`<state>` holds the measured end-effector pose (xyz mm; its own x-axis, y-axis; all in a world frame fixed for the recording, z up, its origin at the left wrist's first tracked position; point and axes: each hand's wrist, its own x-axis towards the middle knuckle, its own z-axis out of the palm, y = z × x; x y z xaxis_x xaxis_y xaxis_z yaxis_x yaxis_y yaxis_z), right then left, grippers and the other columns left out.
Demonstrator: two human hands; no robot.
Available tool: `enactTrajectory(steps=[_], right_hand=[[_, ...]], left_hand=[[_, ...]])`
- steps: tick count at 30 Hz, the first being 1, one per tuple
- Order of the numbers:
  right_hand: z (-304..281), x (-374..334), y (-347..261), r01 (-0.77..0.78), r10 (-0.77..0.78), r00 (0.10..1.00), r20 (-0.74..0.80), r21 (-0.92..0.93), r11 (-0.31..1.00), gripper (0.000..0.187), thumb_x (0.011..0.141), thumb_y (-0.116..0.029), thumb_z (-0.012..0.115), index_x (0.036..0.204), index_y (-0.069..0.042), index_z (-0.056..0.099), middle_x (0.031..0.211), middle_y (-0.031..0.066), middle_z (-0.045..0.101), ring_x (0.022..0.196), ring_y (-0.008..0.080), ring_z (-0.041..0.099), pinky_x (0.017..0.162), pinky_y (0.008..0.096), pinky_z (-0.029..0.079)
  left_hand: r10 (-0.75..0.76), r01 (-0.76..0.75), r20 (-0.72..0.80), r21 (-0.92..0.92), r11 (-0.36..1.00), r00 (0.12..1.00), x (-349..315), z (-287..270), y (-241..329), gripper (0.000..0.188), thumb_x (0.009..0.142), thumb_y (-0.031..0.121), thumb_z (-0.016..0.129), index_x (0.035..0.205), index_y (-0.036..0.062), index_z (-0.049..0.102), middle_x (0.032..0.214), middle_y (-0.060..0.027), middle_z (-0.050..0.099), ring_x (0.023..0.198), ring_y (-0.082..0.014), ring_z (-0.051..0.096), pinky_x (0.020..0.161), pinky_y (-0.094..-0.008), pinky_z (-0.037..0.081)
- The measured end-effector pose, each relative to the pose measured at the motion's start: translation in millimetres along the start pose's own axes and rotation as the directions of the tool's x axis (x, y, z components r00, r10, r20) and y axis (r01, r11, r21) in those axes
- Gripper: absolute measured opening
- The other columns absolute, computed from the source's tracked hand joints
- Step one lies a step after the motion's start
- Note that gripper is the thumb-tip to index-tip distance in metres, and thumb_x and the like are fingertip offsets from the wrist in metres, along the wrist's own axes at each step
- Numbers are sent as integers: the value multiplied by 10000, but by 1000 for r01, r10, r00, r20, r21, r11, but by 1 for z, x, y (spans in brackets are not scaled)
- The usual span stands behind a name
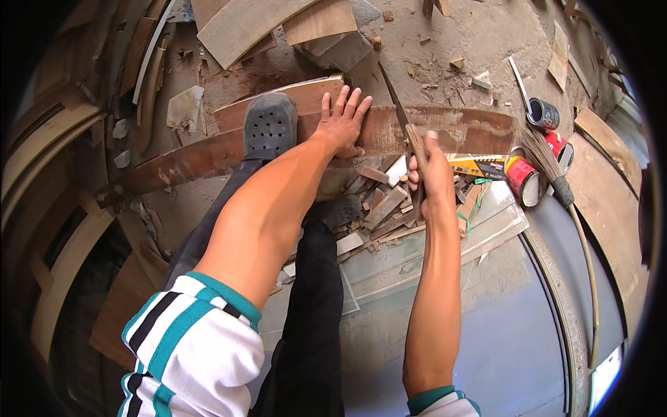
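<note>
A long reddish-brown wooden plank [458, 132] lies crosswise in front of me, its surface scuffed and stained. My left hand [342, 124] presses on it with the fingers spread, holding nothing. In my right hand [434, 174] is a handsaw [396, 97], gripped by its wooden handle. Its narrow dark blade points away from me and crosses the plank to the right of my left hand. Whether the teeth touch the wood, I cannot tell. My left foot, in a grey clog [269, 124], rests on the plank; a shorter board [306, 94] lies just beyond it.
Several wood offcuts [385, 208] are heaped below the plank, beside glass panes [445, 292]. At the right are a yellow-and-black box [479, 167], a red can [522, 177], a dark can [543, 113] and a twig broom [545, 153]. Curved boards [62, 257] stand at the left.
</note>
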<state>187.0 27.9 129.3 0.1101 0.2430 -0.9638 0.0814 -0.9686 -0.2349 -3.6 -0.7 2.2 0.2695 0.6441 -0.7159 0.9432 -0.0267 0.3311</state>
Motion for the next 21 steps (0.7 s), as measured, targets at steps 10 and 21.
enactTrajectory(steps=[10,21], right_hand=[[-30,-118,49,54,-94,983,-159,-237,970,624,1018,-467,500,607,-2,566,514,32,489,464,136,461,470,320,350],[-2,-50,39,84,-100,990,-96,-157,984,539,1010,-472,529,674,-52,552,535,1,464,443,104,402,432,269,307]], left_hand=[[-34,34,6,17,999,999,0,-1,-1,1276,706,564,811,1602,162,-2,1670,-133,-32,1532,-364,-91,1176,-648,-40],[-18,18,-3,1,1000,1000,3,1,-7,1272,704,528,827,1596,147,4,1661,-156,-12,1528,-385,-84,1180,-644,-27]])
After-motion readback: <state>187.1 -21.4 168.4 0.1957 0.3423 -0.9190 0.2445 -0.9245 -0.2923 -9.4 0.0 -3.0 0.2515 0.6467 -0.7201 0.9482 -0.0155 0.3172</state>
